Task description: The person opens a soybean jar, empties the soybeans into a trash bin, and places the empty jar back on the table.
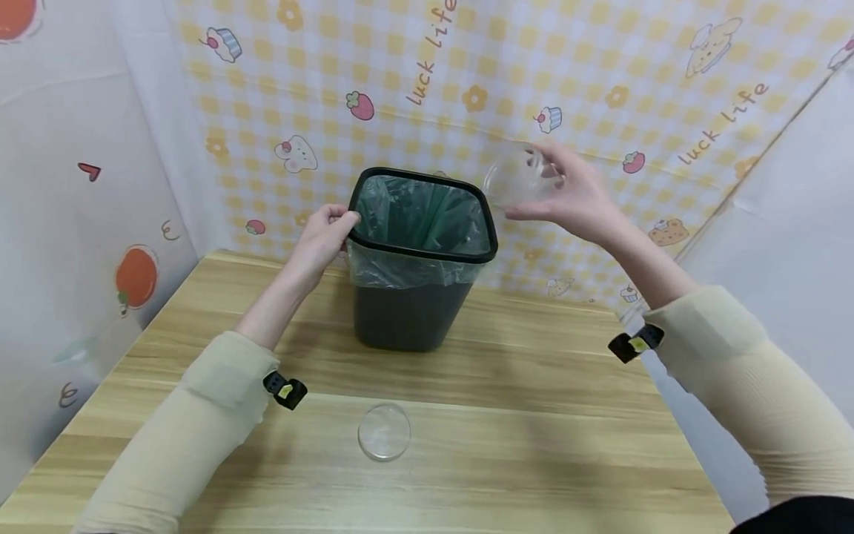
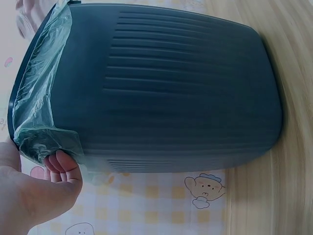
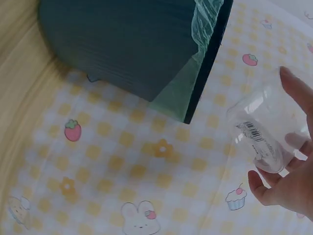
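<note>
A dark trash bin (image 1: 400, 319) with a black rim stands on the table, lined with a translucent green bag (image 1: 380, 215) folded over its edge. My left hand (image 1: 327, 237) grips the bin's left rim, thumb on top and fingers curled below against the bag. My right hand (image 1: 577, 194) holds a clear plastic jar (image 1: 508, 182) tilted just past the bin's right rim, with thumb and fingers around it. A barcode label shows on the jar (image 3: 259, 129) in the right wrist view. Nearer the front lies a clear round lid (image 1: 384, 432), flat on the wood.
The light wooden table (image 1: 520, 460) reaches back to a wall cloth (image 1: 427, 89) with yellow checks, close behind the bin. White cloth hangs at the left side (image 1: 60, 222) and at the right. A dark object pokes in at the bottom right corner.
</note>
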### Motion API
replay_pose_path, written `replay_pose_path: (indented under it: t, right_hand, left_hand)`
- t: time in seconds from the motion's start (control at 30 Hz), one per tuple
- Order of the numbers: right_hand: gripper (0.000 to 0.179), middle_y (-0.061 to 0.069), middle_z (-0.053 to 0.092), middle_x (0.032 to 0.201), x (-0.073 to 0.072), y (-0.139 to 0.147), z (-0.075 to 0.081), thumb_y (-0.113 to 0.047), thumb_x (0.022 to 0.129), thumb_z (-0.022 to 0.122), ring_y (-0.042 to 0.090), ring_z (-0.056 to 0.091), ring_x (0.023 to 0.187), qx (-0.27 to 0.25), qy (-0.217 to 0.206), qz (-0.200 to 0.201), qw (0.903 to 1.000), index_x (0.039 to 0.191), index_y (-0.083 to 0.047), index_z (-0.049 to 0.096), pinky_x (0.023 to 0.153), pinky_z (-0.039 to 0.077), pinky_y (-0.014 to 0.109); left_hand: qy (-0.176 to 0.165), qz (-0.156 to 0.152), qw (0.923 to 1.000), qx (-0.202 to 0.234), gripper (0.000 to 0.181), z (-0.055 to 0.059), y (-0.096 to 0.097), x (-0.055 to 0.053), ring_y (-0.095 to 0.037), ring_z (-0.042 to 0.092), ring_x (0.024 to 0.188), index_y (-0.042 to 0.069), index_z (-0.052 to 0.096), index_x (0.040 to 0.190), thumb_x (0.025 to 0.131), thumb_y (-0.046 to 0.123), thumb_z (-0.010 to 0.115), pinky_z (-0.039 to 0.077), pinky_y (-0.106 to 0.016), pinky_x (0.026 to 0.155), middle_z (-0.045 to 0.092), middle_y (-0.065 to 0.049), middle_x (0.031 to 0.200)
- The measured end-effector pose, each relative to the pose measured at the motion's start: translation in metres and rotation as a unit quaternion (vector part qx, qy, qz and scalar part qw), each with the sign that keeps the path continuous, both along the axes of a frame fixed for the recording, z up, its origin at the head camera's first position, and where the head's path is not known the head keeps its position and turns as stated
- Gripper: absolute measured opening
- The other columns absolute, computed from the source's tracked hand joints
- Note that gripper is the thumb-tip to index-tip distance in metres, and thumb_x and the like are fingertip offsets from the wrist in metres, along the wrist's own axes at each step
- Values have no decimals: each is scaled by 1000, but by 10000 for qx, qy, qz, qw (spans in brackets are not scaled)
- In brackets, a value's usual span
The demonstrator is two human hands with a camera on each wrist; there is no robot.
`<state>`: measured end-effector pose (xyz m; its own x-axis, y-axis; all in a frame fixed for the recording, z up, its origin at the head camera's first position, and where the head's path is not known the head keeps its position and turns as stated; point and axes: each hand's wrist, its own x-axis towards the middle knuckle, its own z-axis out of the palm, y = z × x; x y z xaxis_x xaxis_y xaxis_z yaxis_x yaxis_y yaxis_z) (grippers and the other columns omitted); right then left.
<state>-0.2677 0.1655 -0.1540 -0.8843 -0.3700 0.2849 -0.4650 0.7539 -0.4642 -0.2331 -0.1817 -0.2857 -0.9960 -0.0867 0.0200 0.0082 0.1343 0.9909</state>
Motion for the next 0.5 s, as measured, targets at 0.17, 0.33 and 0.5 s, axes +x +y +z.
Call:
replay_pose_path:
  t: [0.17, 0.33, 0.5]
  right_hand:
    - [79, 3, 58, 145, 19, 20, -14, -33, 81, 88, 23, 55, 127, -783, -299, -111, 9964, 150, -31, 49, 97, 46, 35]
    - [67, 3, 57, 143, 35, 38, -32, -21, 88, 82, 13, 63, 116, -1427, -649, 123, 9876, 148, -27, 51, 89, 51, 18]
    - [61, 2, 58, 141, 52, 55, -53, -10, 94, 74, 12, 67, 111, -2045, -1048, 514, 9719, 148, -22, 49, 87, 57, 19]
  left_hand:
    - [-18, -31, 10000, -23, 47, 0, 0, -2, -9, 48, 86, 0, 45, 136, 103, 33, 49, 47, -19, 74, 48, 2, 102]
    - [-17, -11, 9999, -131, 49, 2, -1, -2, -9, 49, 87, 0, 46, 137, 103, 35, 49, 48, -21, 77, 49, 3, 102]
    - [42, -23, 9999, -146, 49, 3, -1, -4, -7, 49, 83, 0, 47, 136, 103, 35, 49, 48, -19, 73, 50, 4, 100]
